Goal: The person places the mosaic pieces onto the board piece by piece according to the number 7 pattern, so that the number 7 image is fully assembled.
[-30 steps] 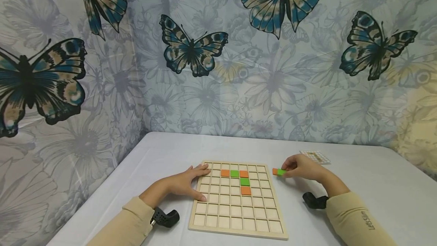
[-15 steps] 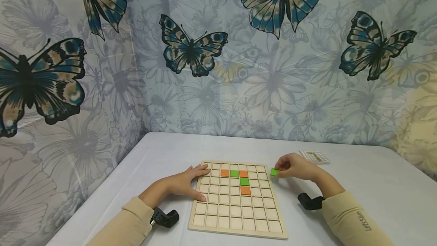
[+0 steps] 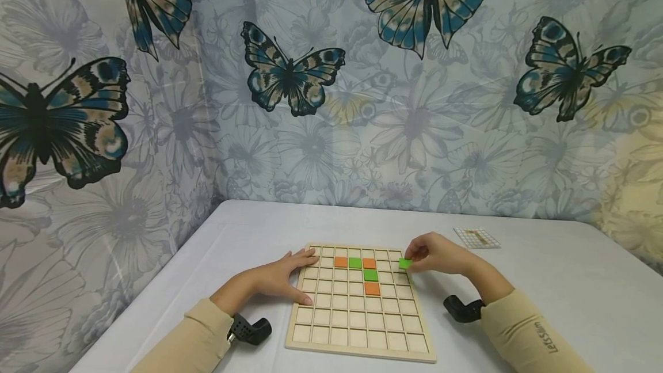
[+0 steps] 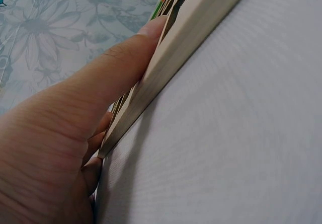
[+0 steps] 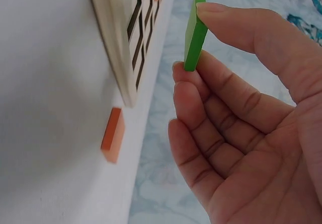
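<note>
A green square tile (image 3: 405, 263) is pinched between the thumb and fingers of my right hand (image 3: 440, 254), over the right edge of the wooden grid board (image 3: 361, 356). In the right wrist view this green tile (image 5: 195, 32) stands upright, clear of the board. My left hand (image 3: 277, 276) rests on the board's left edge, fingers spread, with the thumb (image 4: 128, 58) touching the rim. Lying in the grid are orange and green tiles: three in a row, ending in an orange tile (image 3: 369, 263), then a green tile (image 3: 370, 275) and an orange tile (image 3: 372, 288) below it.
A loose orange tile (image 5: 113, 136) lies on the white table near the board's corner; the right hand hides it in the head view. A card with a printed grid (image 3: 476, 238) lies behind the right hand. A butterfly-patterned cloth (image 3: 414, 148) hangs behind the table.
My right hand has moved left with the green tile, from beside the board to over its right edge. The orange tile seen beside it is now hidden. My left hand has stayed put.
</note>
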Available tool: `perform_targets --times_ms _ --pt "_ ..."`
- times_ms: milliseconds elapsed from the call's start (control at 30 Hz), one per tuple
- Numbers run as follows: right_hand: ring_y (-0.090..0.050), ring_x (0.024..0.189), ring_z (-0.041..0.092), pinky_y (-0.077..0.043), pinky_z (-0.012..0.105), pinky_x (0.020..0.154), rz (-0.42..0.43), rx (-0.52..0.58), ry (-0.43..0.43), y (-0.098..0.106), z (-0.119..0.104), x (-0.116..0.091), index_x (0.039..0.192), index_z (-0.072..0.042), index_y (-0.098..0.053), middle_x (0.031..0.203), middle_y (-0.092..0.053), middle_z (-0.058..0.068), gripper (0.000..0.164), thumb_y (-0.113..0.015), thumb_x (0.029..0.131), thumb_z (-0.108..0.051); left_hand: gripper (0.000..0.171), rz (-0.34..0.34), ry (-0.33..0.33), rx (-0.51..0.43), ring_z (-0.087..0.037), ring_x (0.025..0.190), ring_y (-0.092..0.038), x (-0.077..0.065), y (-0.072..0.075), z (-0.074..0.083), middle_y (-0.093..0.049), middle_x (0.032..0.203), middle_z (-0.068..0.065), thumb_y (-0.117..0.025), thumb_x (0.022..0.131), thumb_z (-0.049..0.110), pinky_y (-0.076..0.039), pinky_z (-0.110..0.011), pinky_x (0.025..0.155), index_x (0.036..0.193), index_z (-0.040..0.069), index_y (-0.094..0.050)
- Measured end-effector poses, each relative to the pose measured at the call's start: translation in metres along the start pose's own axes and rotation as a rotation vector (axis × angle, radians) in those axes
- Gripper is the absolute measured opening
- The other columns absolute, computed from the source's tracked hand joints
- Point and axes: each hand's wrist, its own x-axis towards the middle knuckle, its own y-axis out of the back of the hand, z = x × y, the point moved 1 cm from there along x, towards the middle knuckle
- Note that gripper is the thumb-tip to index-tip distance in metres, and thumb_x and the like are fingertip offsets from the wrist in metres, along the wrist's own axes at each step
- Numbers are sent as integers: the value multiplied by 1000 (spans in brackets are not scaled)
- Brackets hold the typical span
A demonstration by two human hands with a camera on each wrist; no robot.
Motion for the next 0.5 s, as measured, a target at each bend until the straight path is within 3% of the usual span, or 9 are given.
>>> perform_targets --times_ms 500 --pt "-54 73 5 -48 21 66 -25 -69 60 -11 -21 3 88 -6 -68 85 -65 -1 18 -75 77 -18 90 -5 -5 -4 -43 142 3 1 0 0 -10 158 -5 -77 72 45 -7 -62 113 146 20 -32"
